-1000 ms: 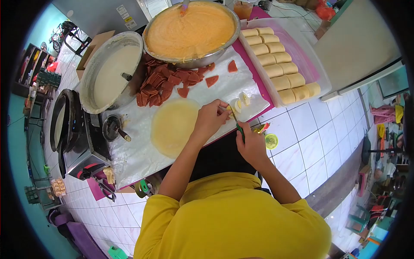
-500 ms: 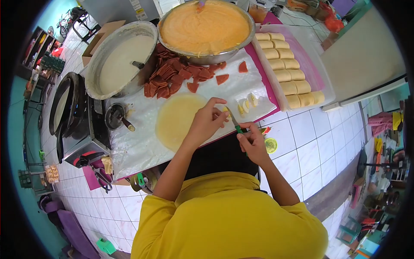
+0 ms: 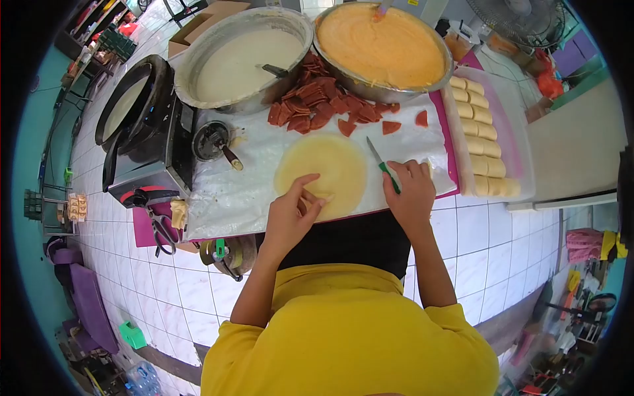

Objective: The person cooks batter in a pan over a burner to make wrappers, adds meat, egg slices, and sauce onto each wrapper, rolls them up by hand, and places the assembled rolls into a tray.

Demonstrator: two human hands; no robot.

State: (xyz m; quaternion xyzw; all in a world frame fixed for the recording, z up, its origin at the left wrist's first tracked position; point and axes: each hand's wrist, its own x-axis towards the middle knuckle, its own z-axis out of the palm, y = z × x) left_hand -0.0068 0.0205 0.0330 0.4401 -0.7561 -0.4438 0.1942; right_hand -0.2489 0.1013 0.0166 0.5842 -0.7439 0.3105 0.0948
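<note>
Table edge (image 3: 221, 231) just beside thin pancake (image 3: 323, 158)

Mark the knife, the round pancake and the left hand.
Knife (image 3: 383, 165), head view: where blade meets green handle.
Round pancake (image 3: 325, 164), head view: bare top, near the centre.
Left hand (image 3: 291, 215), head view: back of the hand.

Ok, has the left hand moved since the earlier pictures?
Yes, leftward: judged against the round pancake, the left hand was reaching past its right edge; now it is at the near edge, partly over it.
</note>
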